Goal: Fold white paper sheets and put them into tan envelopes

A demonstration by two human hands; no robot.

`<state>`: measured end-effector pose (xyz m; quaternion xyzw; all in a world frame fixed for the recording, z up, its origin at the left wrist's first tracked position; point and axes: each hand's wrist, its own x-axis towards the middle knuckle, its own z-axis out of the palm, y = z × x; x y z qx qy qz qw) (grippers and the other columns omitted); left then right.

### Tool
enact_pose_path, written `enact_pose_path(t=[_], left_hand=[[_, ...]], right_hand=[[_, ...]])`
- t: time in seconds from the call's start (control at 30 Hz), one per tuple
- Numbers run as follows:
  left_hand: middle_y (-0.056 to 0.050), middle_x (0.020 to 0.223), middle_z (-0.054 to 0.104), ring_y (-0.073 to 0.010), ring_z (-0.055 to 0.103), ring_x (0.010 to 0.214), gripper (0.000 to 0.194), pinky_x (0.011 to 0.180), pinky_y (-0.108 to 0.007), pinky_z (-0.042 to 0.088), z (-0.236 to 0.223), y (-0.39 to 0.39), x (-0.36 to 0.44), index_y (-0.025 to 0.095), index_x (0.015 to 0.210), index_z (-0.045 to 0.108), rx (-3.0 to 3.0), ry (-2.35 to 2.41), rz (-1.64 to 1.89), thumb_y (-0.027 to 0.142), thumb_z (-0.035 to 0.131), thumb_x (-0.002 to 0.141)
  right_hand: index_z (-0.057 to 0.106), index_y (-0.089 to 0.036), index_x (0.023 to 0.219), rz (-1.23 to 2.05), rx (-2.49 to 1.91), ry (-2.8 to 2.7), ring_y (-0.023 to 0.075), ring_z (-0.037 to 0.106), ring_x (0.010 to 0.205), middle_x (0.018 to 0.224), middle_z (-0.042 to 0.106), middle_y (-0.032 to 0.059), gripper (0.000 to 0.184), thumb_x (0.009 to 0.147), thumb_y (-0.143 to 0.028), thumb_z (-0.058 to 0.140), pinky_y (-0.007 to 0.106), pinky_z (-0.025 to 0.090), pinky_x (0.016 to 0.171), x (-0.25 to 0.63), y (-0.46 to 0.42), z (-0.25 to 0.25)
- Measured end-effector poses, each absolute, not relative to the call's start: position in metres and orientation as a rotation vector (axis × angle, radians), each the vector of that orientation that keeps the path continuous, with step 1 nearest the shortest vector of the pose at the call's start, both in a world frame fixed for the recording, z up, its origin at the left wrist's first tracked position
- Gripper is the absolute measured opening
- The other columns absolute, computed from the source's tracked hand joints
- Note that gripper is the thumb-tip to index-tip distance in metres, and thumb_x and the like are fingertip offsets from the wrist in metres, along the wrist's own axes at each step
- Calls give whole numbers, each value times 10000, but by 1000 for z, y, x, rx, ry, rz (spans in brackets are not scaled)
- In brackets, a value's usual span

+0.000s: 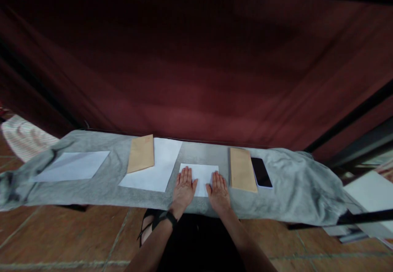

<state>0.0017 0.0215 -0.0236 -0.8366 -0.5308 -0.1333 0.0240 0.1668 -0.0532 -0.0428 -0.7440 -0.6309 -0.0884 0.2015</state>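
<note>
A small white sheet of paper (202, 180), perhaps folded, lies on the grey cloth right in front of me. My left hand (184, 188) rests flat on its left edge, fingers stretched out and thumb pointing inward. On the opposite edge my right hand (219, 190) lies flat too, its fingers pointing away from me. Between the two thumbs the middle of the paper shows. Just right of my right hand is a brown envelope (243, 170). Left of my left hand lies a larger white sheet (162, 167) with another brown envelope (141, 154) partly over it.
A phone (262, 172) with a dark screen lies beside the right envelope. Another white sheet (72, 166) is at the far left. The grey cloth (294, 190) covers a narrow surface, wrinkled at its right end. A dark red panel (199, 79) rises directly behind it.
</note>
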Motion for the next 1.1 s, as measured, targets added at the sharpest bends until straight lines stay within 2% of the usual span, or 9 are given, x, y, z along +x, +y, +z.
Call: enact_pose_path(t=[0.17,0.27,0.4,0.5,0.73,0.83,0.97,1.1], left_hand=[[-182,1550,397,-286,332,1466,640,1190,-457,291,-25,15,-9,55,1501,390,-2567,-1649,-514,453,296,1009],[-220,1543,388,-314,362,1448,675,1178,-470,312,-24,10,-13,16,1480,411,-2565,-1666,-543,483,299,1005],[-224,1536,398,-331,368,1442,682,1167,-495,329,-25,3,-20,25,1467,437,-2565,-1651,-590,505,304,1002],[-212,1529,417,-329,369,1442,667,1161,-497,340,-27,-2,-27,48,1471,442,-2571,-1640,-643,505,319,1000],[-237,1527,404,-353,377,1433,669,1158,-534,335,-23,-15,-34,22,1477,417,-2550,-1654,-669,489,334,1006],[-178,1559,381,-317,334,1462,606,1179,-542,302,-17,-24,-23,108,1518,373,-2598,-1587,-669,445,353,1014],[-68,1563,412,-237,349,1461,496,1188,-470,321,-9,-36,-8,233,1505,407,-2833,-1281,-553,377,348,1033],[-93,1564,408,-231,342,1465,509,1198,-471,303,-5,-38,-15,201,1505,393,-2847,-1259,-500,380,366,1029]], right_hand=[[362,-28,1507,-308,-2060,-1760,308,398,1418,1536,408,216,580,1022,-347,367,471,319,1159,168,-69,-42],[320,-38,1527,-316,-2031,-1751,312,412,1409,1532,415,217,595,1023,-349,368,484,338,1148,168,-77,-41],[269,-65,1553,-323,-1992,-1747,314,431,1395,1535,414,210,611,1024,-355,368,497,361,1134,169,-88,-42],[285,-84,1550,-328,-1962,-1769,310,437,1392,1537,418,198,607,1027,-377,383,494,369,1134,172,-99,-44],[319,-66,1533,-270,-1984,-1779,322,398,1419,1542,405,210,602,1034,-396,381,501,357,1144,173,-117,-37],[320,-84,1537,-209,-1968,-1825,306,388,1429,1549,403,186,584,1037,-382,365,501,335,1160,163,-116,-30],[364,-157,1529,-88,-1872,-2003,250,380,1440,1562,403,111,511,1044,-313,318,460,320,1175,148,-114,-24],[416,-125,1497,-42,-1875,-2026,256,409,1419,1552,419,123,504,1037,-320,346,447,322,1172,158,-116,-23]])
